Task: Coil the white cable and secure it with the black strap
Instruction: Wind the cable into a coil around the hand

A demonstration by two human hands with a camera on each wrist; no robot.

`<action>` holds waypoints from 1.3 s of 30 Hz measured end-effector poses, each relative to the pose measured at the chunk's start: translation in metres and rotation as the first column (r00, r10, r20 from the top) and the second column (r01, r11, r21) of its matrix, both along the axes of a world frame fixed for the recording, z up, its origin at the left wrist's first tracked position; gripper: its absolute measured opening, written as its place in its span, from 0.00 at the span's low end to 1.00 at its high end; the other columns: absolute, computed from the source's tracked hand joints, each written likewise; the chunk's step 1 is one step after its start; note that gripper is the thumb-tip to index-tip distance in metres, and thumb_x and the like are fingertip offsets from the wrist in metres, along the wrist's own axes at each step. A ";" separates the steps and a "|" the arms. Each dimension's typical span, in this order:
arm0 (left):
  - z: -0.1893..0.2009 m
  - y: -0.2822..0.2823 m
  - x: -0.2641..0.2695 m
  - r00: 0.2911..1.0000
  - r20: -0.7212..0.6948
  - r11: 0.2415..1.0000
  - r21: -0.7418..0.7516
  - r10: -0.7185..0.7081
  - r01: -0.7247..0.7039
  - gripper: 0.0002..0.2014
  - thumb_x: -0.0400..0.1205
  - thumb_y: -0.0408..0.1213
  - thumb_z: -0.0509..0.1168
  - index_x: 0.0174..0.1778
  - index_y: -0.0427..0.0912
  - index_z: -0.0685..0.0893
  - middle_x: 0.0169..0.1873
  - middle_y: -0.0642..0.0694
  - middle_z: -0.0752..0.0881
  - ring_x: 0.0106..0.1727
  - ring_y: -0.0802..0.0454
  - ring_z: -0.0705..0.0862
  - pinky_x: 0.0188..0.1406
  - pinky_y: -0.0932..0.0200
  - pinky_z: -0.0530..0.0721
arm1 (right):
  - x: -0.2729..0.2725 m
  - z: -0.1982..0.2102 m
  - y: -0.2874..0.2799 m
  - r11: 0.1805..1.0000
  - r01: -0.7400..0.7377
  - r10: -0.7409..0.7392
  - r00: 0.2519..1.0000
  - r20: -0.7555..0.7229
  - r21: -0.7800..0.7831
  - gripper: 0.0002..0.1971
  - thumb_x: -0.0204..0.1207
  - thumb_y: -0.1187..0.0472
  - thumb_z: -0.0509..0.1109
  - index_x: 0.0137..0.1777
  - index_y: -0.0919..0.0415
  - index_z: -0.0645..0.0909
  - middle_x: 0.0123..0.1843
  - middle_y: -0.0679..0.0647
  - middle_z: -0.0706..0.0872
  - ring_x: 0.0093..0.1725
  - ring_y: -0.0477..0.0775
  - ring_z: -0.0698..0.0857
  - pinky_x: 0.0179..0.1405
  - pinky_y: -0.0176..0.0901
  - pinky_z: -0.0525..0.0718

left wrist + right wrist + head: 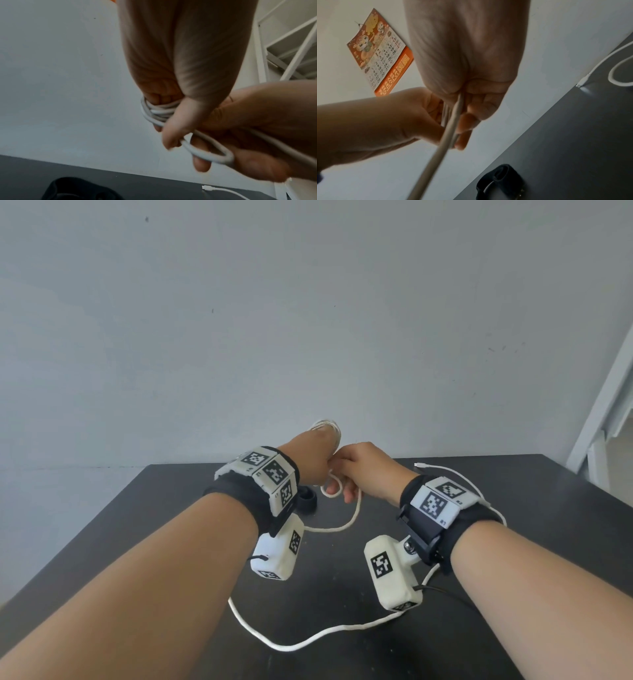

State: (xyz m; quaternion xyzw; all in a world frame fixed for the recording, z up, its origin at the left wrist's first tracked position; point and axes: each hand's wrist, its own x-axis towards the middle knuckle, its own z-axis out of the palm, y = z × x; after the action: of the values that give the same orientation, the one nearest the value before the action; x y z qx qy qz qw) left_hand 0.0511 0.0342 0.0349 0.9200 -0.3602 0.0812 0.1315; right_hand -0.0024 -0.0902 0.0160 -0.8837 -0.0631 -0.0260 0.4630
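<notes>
Cable (308, 642): white, round, smooth, pliant; several turns wound about the left fingers, held above the table at 12 o'clock of centre; the slack trails down across the table toward 6 o'clock; plug end (418, 465) lies at 2 o'clock.
Left hand (310, 455): serves as a spool; fingers wrapped by the turns, thumb (178, 127) pressing a strand to keep them from slipping.
Right hand (368, 470): curled round a small loop of cable, touching the left hand; judged to be feeding the next turn.
Strap (306, 498): black, matte band curled in a ring; lying untouched on the table just below the left hand, within reach for binding.
Table (513, 628): dark, matte, flat.
</notes>
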 end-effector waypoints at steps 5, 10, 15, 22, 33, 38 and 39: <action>0.001 0.002 -0.003 0.996 -0.086 0.995 -0.100 -0.009 0.000 0.12 0.75 0.35 0.69 0.48 0.35 0.75 0.37 0.44 0.81 0.36 0.47 0.81 0.39 0.53 0.80 | 0.005 -0.002 -0.015 0.987 0.144 -0.149 0.986 0.078 0.072 0.05 0.82 0.62 0.62 0.45 0.58 0.77 0.34 0.58 0.91 0.19 0.49 0.80 0.26 0.40 0.74; 0.004 0.004 0.002 0.956 -0.291 0.910 -0.405 -0.041 -0.084 0.06 0.72 0.28 0.69 0.44 0.35 0.82 0.36 0.44 0.84 0.37 0.48 0.83 0.45 0.51 0.85 | 0.003 -0.003 -0.026 0.988 0.144 -0.148 0.984 0.103 0.047 0.05 0.78 0.67 0.68 0.45 0.57 0.84 0.38 0.56 0.91 0.25 0.47 0.79 0.28 0.37 0.78; -0.001 0.003 -0.001 0.864 -0.489 0.837 -0.517 -0.119 -0.178 0.06 0.73 0.22 0.65 0.37 0.36 0.76 0.36 0.42 0.82 0.35 0.51 0.78 0.31 0.66 0.78 | 0.004 0.001 -0.025 0.970 0.161 -0.121 0.970 0.213 -0.182 0.07 0.70 0.66 0.76 0.38 0.52 0.87 0.35 0.39 0.84 0.33 0.38 0.77 0.31 0.21 0.71; -0.002 0.008 -0.002 0.716 -0.620 0.700 -0.665 -0.322 -0.261 0.07 0.82 0.26 0.59 0.43 0.31 0.82 0.34 0.43 0.82 0.33 0.53 0.77 0.28 0.68 0.77 | 0.003 0.006 -0.022 0.969 0.139 -0.096 0.973 0.211 -0.205 0.06 0.67 0.69 0.78 0.37 0.56 0.89 0.38 0.50 0.91 0.42 0.49 0.88 0.43 0.34 0.83; -0.008 0.005 0.007 0.948 -0.315 0.762 -0.622 -0.035 -0.179 0.07 0.76 0.30 0.70 0.46 0.29 0.87 0.37 0.46 0.86 0.41 0.54 0.82 0.36 0.72 0.79 | -0.007 0.008 -0.005 0.956 0.090 -0.039 0.982 -0.183 0.279 0.11 0.73 0.56 0.75 0.46 0.64 0.82 0.37 0.61 0.91 0.34 0.52 0.88 0.35 0.38 0.87; -0.013 0.010 0.012 0.959 -0.248 0.830 -0.500 0.136 -0.247 0.13 0.78 0.35 0.66 0.29 0.39 0.72 0.27 0.45 0.77 0.30 0.51 0.73 0.31 0.60 0.73 | 0.000 0.005 -0.009 0.984 0.153 -0.156 0.988 0.024 0.092 0.12 0.78 0.60 0.68 0.42 0.69 0.86 0.33 0.57 0.90 0.30 0.53 0.86 0.43 0.51 0.89; -0.012 0.012 0.012 0.952 -0.282 0.840 -0.482 0.121 -0.250 0.10 0.79 0.35 0.65 0.32 0.38 0.75 0.31 0.41 0.82 0.33 0.48 0.76 0.37 0.55 0.77 | 0.002 0.003 -0.011 0.976 0.193 -0.200 0.977 0.069 0.101 0.11 0.79 0.61 0.66 0.43 0.67 0.87 0.33 0.56 0.90 0.32 0.54 0.87 0.46 0.51 0.89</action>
State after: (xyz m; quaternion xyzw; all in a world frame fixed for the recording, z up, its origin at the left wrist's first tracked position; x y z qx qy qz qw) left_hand 0.0635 0.0462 0.0234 0.8853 -0.2157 0.0745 0.4052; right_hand -0.0005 -0.1015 0.0194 -0.8612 0.0079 -0.1093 0.4962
